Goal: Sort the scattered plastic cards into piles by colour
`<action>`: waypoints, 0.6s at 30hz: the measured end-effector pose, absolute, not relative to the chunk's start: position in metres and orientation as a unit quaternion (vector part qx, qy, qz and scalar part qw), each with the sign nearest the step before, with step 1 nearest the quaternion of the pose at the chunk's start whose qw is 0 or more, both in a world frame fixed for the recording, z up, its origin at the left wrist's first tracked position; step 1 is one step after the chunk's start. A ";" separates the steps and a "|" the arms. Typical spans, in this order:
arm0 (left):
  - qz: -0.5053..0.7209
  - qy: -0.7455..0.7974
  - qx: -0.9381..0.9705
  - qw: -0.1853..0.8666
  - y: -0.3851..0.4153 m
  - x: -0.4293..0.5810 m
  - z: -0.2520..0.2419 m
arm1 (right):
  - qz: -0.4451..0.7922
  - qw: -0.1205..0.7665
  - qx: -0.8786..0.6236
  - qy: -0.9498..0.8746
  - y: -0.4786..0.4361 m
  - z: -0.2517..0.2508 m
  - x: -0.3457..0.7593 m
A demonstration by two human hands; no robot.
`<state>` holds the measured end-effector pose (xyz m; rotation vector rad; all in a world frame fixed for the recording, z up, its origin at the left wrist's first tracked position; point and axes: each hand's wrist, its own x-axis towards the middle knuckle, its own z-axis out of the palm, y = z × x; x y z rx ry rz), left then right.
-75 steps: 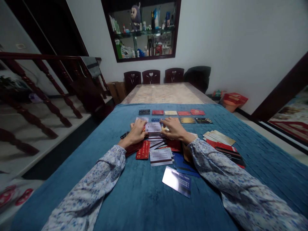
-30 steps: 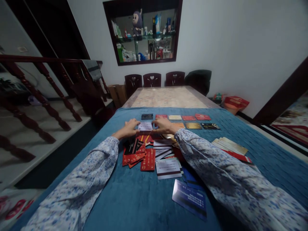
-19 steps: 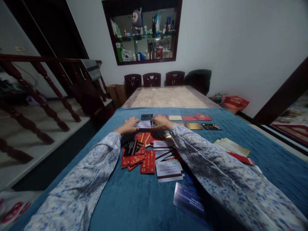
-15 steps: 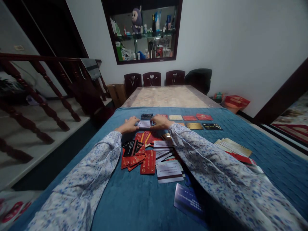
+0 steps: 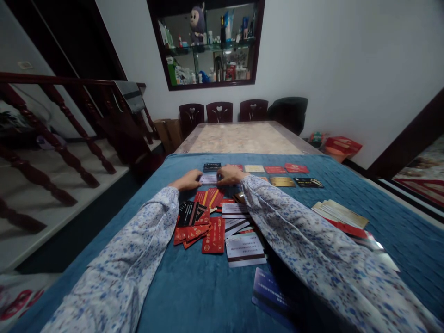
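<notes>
While both hands pinch one pale card, the neat rows look barely started.
Left hand (image 5: pixel 189 180) and right hand (image 5: pixel 231 175) each grip an end of the pale card (image 5: pixel 209 178), low over the blue cloth (image 5: pixel 194 286), at 12 o'clock from the loose pile (image 5: pixel 215 222). A handful sit squared in two rows (image 5: pixel 274 169) toward 1 o'clock. I'd say most remain in the pile, plus a fanned stack (image 5: pixel 342 215) at 3 o'clock.

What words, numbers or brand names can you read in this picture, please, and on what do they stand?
None can be read.
The light card touched by the left hand and right hand: print blurred.
The red card: pale characters, too small.
The white striped card: text lines, too small.
The blue card: pale lines, blurred.
The cabinet bottles: labels too small.
</notes>
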<state>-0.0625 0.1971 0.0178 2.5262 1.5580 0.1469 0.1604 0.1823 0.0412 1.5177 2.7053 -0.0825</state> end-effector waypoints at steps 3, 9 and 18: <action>0.049 0.528 0.844 0.083 0.198 -0.063 0.018 | -0.027 0.037 0.487 0.872 0.185 0.040 0.160; 0.049 0.526 0.845 0.089 0.201 -0.064 0.019 | -0.028 0.048 0.485 0.873 0.188 0.042 0.156; 0.029 0.506 0.852 0.126 0.207 -0.064 0.021 | -0.030 0.060 0.497 0.865 0.187 0.047 0.148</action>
